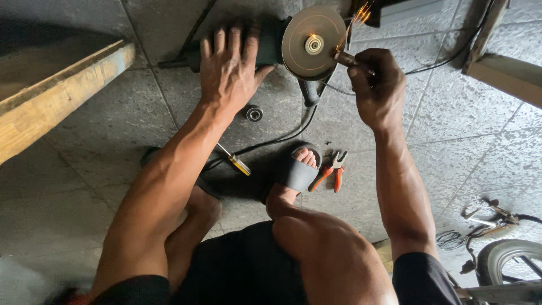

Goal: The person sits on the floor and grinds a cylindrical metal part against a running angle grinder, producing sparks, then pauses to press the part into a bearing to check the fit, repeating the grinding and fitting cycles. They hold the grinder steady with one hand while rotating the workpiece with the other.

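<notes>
An angle grinder (282, 42) lies on the grey tiled floor, its round disc (312, 41) facing up. My left hand (228, 70) presses flat on the grinder's dark body, fingers spread. My right hand (377, 85) is closed around a short metal rod (349, 60) and holds its tip against the disc's right edge. Orange sparks (361, 14) fly up from the contact point. The grinder's side handle (310, 93) points toward me.
A small bearing (254, 113), a yellow-handled screwdriver (237, 162) and orange-handled pliers (333, 172) lie on the floor near my sandalled foot (299, 169). A black cable (271, 141) crosses the tiles. A wooden beam (51, 101) stands left, a wheel (508, 262) at lower right.
</notes>
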Action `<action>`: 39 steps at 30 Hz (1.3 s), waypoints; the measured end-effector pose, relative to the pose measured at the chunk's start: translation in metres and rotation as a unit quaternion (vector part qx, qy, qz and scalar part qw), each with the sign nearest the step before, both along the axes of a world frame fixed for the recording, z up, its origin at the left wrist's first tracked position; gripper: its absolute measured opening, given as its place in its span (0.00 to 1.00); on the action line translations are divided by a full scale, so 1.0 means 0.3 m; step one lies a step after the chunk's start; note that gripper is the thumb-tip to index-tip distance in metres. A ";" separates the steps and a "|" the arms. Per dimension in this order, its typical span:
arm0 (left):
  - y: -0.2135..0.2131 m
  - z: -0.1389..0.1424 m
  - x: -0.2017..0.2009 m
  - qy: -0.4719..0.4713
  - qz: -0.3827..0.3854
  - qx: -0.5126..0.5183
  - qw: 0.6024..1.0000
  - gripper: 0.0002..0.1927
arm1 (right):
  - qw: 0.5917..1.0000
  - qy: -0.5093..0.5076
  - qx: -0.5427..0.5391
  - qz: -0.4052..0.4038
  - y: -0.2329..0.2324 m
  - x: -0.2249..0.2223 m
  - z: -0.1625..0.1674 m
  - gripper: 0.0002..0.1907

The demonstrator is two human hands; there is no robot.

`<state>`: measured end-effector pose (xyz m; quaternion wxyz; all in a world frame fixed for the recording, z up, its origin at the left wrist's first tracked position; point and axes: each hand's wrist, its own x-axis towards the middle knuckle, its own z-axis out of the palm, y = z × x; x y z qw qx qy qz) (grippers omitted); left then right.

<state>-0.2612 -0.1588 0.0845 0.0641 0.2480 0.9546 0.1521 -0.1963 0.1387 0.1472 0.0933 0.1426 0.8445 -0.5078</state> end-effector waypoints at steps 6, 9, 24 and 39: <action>0.006 -0.015 0.000 -0.003 -0.004 -0.008 1.000 0.43 | 0.980 0.148 0.094 0.089 0.015 -0.011 -0.014 0.14; 0.009 -0.019 0.000 0.002 -0.003 -0.021 1.000 0.43 | 0.964 0.199 0.128 0.122 0.020 -0.019 -0.017 0.15; 0.016 0.005 -0.005 0.006 -0.005 -0.005 1.000 0.43 | 0.986 0.020 0.140 0.092 0.056 -0.023 -0.013 0.09; 0.019 -0.012 0.002 0.026 -0.001 -0.004 1.000 0.44 | 0.996 0.047 0.027 0.071 0.038 -0.046 0.002 0.12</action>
